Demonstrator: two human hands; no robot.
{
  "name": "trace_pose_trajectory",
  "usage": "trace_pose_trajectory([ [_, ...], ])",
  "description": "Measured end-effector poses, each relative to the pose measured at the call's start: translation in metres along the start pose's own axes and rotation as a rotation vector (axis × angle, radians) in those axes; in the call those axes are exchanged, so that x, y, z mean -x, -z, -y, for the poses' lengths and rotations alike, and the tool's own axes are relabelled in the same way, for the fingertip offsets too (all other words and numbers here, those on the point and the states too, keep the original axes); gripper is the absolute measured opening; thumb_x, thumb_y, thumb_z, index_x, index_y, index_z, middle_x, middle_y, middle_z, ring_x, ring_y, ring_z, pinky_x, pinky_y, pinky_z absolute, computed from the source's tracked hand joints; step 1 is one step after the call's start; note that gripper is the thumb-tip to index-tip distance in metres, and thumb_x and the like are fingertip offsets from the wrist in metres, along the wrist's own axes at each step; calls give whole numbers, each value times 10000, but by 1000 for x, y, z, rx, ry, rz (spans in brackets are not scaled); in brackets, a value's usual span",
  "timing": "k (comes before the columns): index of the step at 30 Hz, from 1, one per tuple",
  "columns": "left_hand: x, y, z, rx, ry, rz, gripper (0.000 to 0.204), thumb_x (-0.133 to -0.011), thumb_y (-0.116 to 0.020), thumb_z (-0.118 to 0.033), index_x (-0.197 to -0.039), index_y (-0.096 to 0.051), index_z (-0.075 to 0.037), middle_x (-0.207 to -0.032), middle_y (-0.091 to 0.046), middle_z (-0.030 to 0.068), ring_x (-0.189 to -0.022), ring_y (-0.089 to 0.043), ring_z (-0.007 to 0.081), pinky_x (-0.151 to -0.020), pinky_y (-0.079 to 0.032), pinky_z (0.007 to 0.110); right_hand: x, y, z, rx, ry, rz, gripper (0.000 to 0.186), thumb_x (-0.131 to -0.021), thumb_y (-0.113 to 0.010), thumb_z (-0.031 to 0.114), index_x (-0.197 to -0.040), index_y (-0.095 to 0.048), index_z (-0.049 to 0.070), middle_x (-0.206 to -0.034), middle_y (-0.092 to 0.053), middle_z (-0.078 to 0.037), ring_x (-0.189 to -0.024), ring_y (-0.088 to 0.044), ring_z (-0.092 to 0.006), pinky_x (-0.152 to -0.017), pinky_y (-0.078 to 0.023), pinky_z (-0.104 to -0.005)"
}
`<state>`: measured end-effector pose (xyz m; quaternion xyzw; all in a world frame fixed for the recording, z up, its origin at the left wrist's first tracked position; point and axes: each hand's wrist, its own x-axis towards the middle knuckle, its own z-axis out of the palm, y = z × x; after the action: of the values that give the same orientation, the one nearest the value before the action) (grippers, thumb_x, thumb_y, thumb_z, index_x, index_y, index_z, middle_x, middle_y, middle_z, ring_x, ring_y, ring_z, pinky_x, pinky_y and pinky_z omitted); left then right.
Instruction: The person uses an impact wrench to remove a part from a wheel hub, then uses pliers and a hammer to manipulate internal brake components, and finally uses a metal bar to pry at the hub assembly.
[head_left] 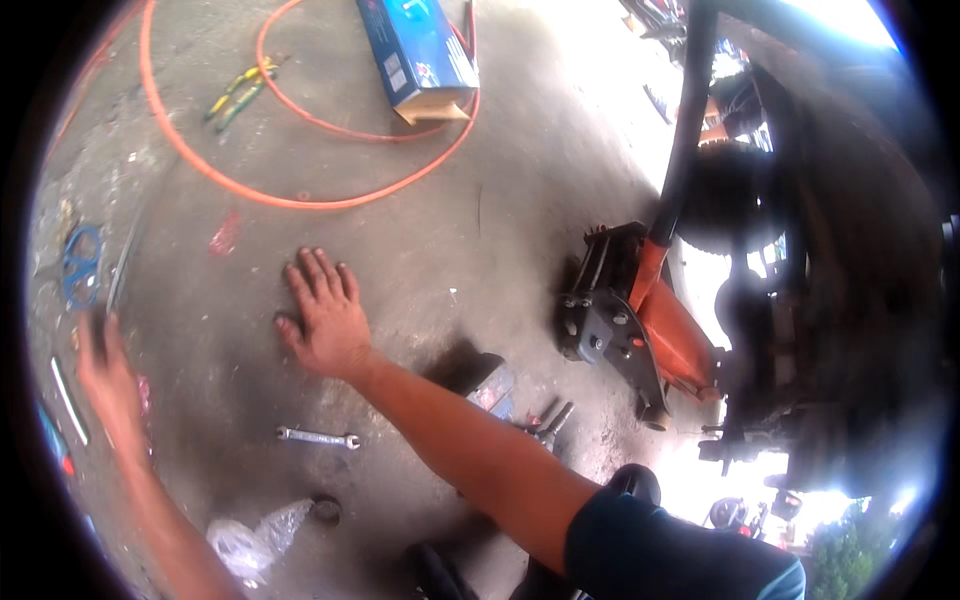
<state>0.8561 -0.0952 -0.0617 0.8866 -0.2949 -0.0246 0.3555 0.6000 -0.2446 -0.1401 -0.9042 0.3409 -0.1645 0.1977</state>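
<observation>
My right hand (328,318) is spread open, palm down, at or just above the concrete floor, with nothing in it. My left hand (110,385) is at the far left, smeared by motion. Its fingertips are beside the lower end of a thin metal rod (125,260); whether they grip it is unclear. Just beyond those fingers lies a blue looped thing (82,265), perhaps tool handles. A double-ended wrench (318,438) rests on the floor, nearer than my right hand. Another thin pale rod (69,400) is left of my left hand.
A red and black floor jack (660,320) stands at right, beside a dark vehicle underside (840,270). An orange hose (300,204) loops across the far floor near yellow-green pliers (240,95) and a blue box (418,50). Crumpled clear plastic (250,545) lies near the lower edge.
</observation>
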Motion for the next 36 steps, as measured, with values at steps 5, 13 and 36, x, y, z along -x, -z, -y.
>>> trace_pose_trajectory([
  [5,130,61,-51,185,-100,-334,258,-934,-578,-106,-1109,-578,84,-1020,-633,191,-921,-595,251,-793,-475,340,-6,27,-11,-118,-58,223,772,-788,-641,383,-1399,-346,13,-1473,-296,-211,-1383,-261,-333,-1108,-208,-527],
  [13,223,82,-157,599,-327,-166,198,-928,-568,-135,-959,-572,61,-849,-555,90,-757,-504,196,-664,-415,307,103,153,92,-544,181,358,545,-838,-652,392,-1170,-504,-14,-1102,-553,-256,-1005,-557,-419,-807,-466,-473],
  [36,382,17,-480,1380,-324,1918,377,-964,-490,-362,-690,-428,-110,-553,-424,41,-589,-486,194,-687,-450,406,398,430,-26,-789,-402,-53,609,-837,-623,571,-1024,-622,-9,-1000,-634,-134,-938,-597,-265,-802,-488,-379],
])
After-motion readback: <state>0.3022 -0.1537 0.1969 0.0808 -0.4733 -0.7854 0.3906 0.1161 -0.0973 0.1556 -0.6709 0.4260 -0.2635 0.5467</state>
